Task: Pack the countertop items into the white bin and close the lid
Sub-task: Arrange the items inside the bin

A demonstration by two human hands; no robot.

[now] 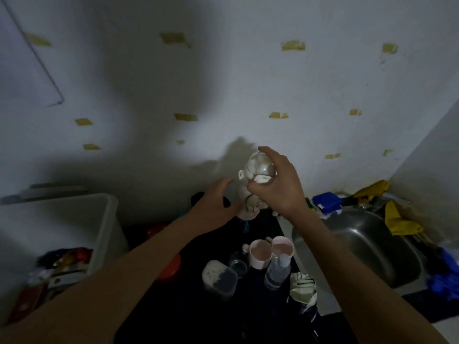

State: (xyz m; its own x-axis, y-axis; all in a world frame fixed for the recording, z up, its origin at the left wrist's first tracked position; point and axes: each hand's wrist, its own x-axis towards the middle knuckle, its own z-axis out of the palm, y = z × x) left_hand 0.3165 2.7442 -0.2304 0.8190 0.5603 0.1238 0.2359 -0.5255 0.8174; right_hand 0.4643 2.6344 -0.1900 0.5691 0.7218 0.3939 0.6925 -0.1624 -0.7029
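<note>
The glass (260, 167), a clear rounded vessel, is held aloft at centre frame, above the rear of the worktop (188, 311). The right hand (278, 184) has its grip closed round it, fingers curled over the top and side. It is evidently lifted clear so it can travel to the bin without striking anything below.

The left hand (216, 202) sits just left of and below the glass, grip half open, fingers spread beside a pale crumpled item (248, 204). Whether it touches that item cannot be told; it holds nothing visibly.

The white bin (109, 219) stands at lower left, lid off, already holding mixed goods in its bottom. A lid is not clearly identifiable.

Remaining on the dark worktop, lower centre: two pink mugs (270, 249), a small clear glass (238, 261), a bottle (278, 269), a lidded tub (218, 276), a red item (171, 266) and a glove (303, 286). A steel sink (360, 249) lies at right.

Judgement: packing is part done. The left forearm crosses the direct path to the bin; the glass is fragile and wants setting down, not dropping.
</note>
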